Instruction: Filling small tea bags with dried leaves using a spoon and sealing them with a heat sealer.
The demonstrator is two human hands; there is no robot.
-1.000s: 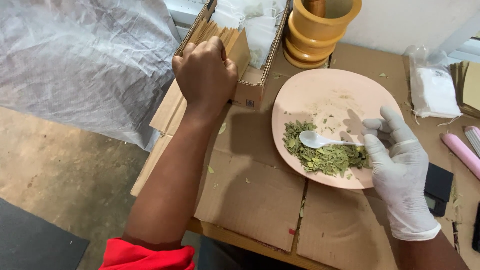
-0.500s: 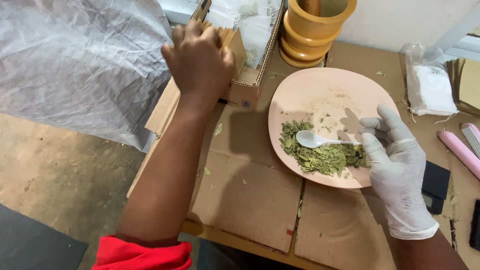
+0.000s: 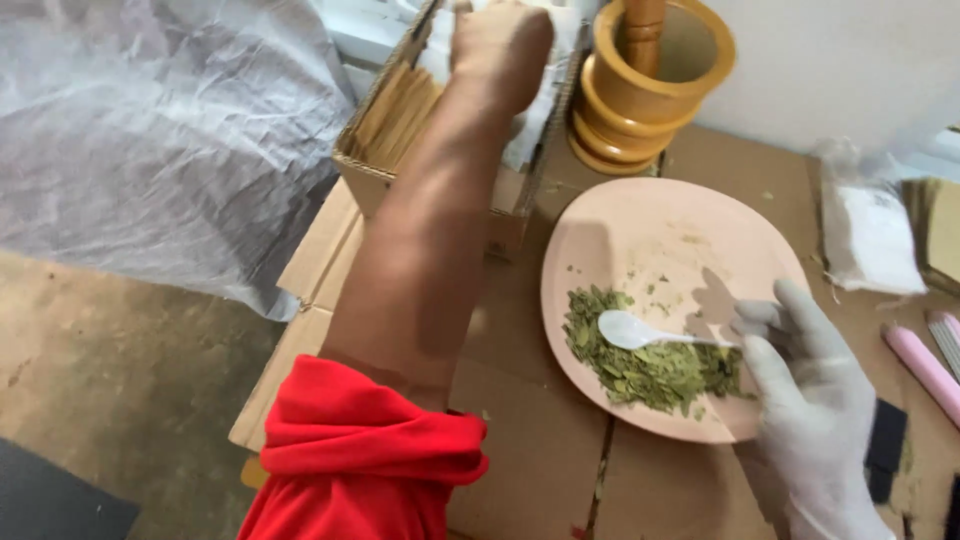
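— What have I got nearest me?

— My right hand, gloved in white, at the near right edge of the pink plate. Its fingers pinch the handle of a small white spoon, whose bowl rests on the heap of crushed green leaves on the plate's near half. I'd keep the spoon level and the scoop shallow, so the flakes don't spill over the rim.

— And the other hand?

— My left hand reaches far out, red sleeve pushed up, into the open cardboard box at the far edge of the table. I cannot tell whether its fingers are spread or closed; they are hidden among the white packets. I'd feel for one packet only.

— The surface?

— Flattened cardboard sheets cover the table. Beyond the plate a yellow mortar with pestle stands near the white wall. A clear bag and a pink stick lie along the right edge; grey plastic sheeting hangs at left over a bare floor.
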